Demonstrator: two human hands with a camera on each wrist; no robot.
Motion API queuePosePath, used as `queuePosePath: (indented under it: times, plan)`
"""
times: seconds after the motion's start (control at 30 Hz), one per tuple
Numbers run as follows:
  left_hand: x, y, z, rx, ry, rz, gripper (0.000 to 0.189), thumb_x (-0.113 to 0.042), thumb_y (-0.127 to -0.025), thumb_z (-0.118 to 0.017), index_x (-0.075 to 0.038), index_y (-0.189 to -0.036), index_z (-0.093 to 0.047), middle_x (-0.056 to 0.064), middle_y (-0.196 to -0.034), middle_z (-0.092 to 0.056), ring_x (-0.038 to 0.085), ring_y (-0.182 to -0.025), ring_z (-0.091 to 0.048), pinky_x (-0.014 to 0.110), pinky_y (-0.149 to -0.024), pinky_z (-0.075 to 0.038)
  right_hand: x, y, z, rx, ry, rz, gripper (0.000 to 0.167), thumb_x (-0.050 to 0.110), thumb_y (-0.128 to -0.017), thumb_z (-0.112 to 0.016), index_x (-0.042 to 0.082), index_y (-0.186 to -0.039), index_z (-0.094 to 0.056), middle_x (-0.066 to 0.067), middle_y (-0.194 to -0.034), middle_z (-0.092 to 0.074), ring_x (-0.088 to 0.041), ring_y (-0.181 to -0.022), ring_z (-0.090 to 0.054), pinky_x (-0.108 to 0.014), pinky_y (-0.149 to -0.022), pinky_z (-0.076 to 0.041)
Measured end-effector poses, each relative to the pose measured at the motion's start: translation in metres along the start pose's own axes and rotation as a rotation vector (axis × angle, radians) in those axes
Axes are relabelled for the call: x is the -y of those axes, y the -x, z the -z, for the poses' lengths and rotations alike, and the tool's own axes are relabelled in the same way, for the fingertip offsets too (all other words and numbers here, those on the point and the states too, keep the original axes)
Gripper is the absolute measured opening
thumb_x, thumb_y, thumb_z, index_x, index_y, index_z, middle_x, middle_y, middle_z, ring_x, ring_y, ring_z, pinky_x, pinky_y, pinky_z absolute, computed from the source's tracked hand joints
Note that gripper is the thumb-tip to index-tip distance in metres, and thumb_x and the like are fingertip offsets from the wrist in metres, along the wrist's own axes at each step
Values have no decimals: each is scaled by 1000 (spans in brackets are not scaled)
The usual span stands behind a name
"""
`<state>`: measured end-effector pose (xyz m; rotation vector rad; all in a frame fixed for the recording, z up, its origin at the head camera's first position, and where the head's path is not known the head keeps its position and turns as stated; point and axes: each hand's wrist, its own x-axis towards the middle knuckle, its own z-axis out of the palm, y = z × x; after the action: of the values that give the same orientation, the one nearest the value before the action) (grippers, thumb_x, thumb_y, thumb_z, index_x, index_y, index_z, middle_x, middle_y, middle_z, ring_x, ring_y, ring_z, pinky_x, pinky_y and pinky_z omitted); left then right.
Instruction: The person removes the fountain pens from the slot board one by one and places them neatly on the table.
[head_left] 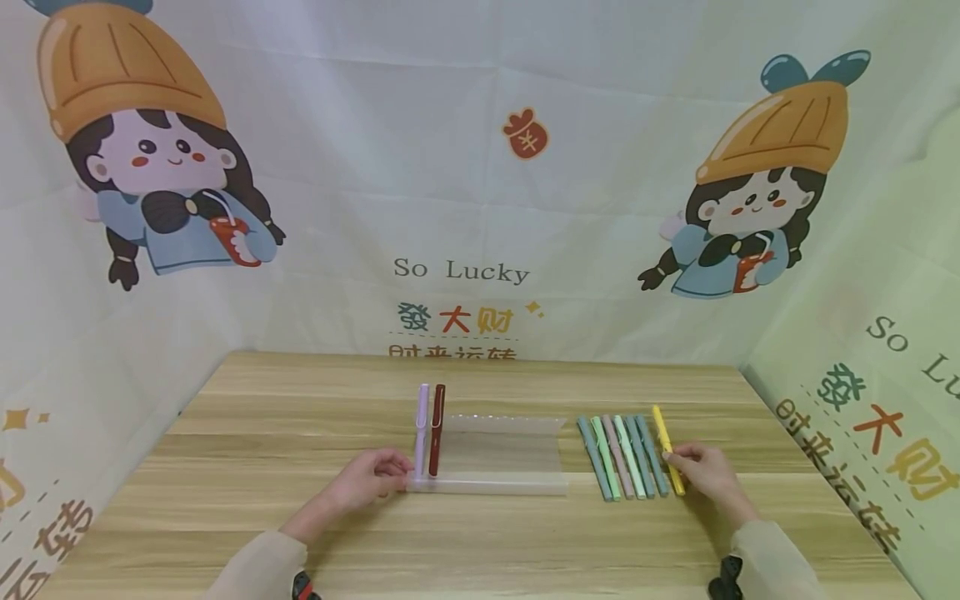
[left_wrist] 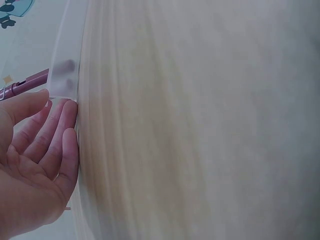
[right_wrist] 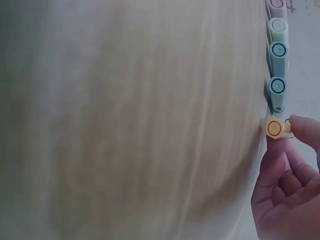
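Note:
A clear plastic rack, with a raised front strip and a notched back edge, sits mid-table. My left hand holds its front left corner, thumb and fingertips at the end of the strip. A lilac pen and a dark red pen lie side by side across the rack's left end, caps pointing away. On the right, my right hand pinches a yellow pen between thumb and fingers. That pen's round end faces the right wrist camera, its clip by the thumb.
Left of the yellow pen, several capped pens lie in a slanted row, among them a grey-blue pen, a green pen and a dusty pink pen. A printed cloth hangs behind the wooden table and along its sides.

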<state>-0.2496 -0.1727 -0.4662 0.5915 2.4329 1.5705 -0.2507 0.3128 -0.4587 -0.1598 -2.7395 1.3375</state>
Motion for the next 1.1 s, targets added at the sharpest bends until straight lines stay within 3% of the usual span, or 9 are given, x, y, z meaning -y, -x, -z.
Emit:
queuePosePath:
  times: [0.37, 0.73, 1.1]
  plan:
    - [-1, 0, 0, 0, -6, 16, 17, -1, -80, -59, 7, -95, -56, 9, -82, -59, 20, -74, -55, 29, -58, -47, 10, -3, 5, 46, 127, -49, 32, 17, -81, -59, -14, -91, -58, -6, -70, -55, -15, -59, -48, -25, -49, -40]
    - [-2, 0, -1, -2, 1, 25, 17, -2, -81, -59, 7, -95, -56, 8, -82, -59, 19, -74, -54, 27, -57, -47, 13, -4, 5, 46, 136, -61, 27, 15, -78, -59, -11, -85, -61, -1, -63, -53, -14, -56, -47, -25, -49, -39]
    - [-1, 0, 0, 3, -4, 21, 16, -2, -81, -59, 7, -95, -56, 8, -82, -59, 19, -74, -54, 27, -57, -46, 10, -4, 2, 43, 173, -49, 30, 18, -80, -61, -10, -88, -62, -3, -65, -55, -15, -58, -48, -27, -49, -40]
